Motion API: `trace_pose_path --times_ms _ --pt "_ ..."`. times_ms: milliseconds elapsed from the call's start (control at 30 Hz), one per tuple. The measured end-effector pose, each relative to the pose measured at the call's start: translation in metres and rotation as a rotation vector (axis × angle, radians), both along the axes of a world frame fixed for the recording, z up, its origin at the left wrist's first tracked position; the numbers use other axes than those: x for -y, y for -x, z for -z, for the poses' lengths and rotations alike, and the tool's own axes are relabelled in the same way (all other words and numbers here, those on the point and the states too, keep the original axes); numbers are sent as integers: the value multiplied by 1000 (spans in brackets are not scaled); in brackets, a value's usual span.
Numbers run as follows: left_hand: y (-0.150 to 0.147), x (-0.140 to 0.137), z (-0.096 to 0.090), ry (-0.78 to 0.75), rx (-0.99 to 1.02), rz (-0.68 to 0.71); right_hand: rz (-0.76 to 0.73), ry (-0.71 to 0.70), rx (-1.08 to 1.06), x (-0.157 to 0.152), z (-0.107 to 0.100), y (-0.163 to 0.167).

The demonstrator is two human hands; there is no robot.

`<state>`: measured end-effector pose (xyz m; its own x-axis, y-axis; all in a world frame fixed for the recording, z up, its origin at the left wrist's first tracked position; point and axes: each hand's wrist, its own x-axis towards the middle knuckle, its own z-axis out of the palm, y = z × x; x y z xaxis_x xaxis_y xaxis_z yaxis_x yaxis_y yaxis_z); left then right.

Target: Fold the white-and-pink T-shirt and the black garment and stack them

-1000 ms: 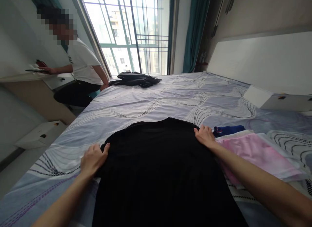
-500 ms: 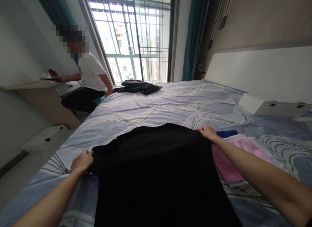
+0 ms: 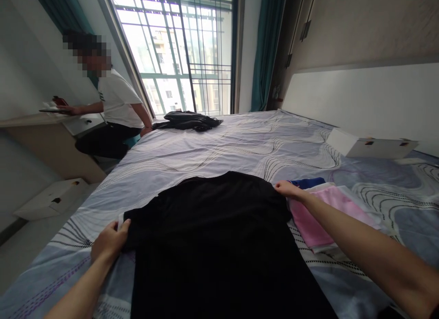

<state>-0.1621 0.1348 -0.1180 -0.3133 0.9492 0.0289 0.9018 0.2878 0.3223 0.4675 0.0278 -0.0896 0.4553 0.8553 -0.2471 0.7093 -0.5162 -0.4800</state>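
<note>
A black garment point(image 3: 219, 236) lies spread flat on the bed point(image 3: 240, 145) right in front of me. My left hand point(image 3: 108, 240) pinches its left sleeve edge, pulled out sideways. My right hand point(image 3: 287, 189) grips the garment's upper right corner, close to a folded pink cloth point(image 3: 322, 214) and a dark blue cloth point(image 3: 307, 183) lying to the right.
A dark heap of clothing point(image 3: 187, 120) lies at the bed's far edge by the window. A white box point(image 3: 370, 145) rests on the bed at right. Another person point(image 3: 115, 108) sits by a desk point(image 3: 41, 122) at left. A white box point(image 3: 51, 198) lies on the floor.
My left hand has drawn the garment's left sleeve outward to the left, widening the spread. My right hand stayed at the upper right corner.
</note>
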Motion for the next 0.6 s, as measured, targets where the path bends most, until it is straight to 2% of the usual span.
trace_pose_path --times_ms 100,200,300,367,400,467,500,533,600 --pt "-1 5 2 -15 28 -17 145 -94 115 4 -6 -9" --pt "3 4 0 -72 118 -21 281 -118 222 11 -13 -20" --pt "0 2 -14 -124 207 -59 339 -142 291 15 -26 -14" --pt "-20 5 -32 -235 204 -73 320 -193 354 12 -40 7" --pt "-36 8 -43 -312 186 -65 283 -229 386 9 -48 24" --pt "-81 19 -65 -437 147 23 120 -287 407 1 -65 65" --pt "-106 25 -74 -399 143 127 0 -294 383 -2 -71 87" --pt "-131 32 -81 -296 137 267 -138 -286 338 -5 -75 109" --pt "-174 42 -84 -155 82 488 -336 -296 277 -9 -72 145"
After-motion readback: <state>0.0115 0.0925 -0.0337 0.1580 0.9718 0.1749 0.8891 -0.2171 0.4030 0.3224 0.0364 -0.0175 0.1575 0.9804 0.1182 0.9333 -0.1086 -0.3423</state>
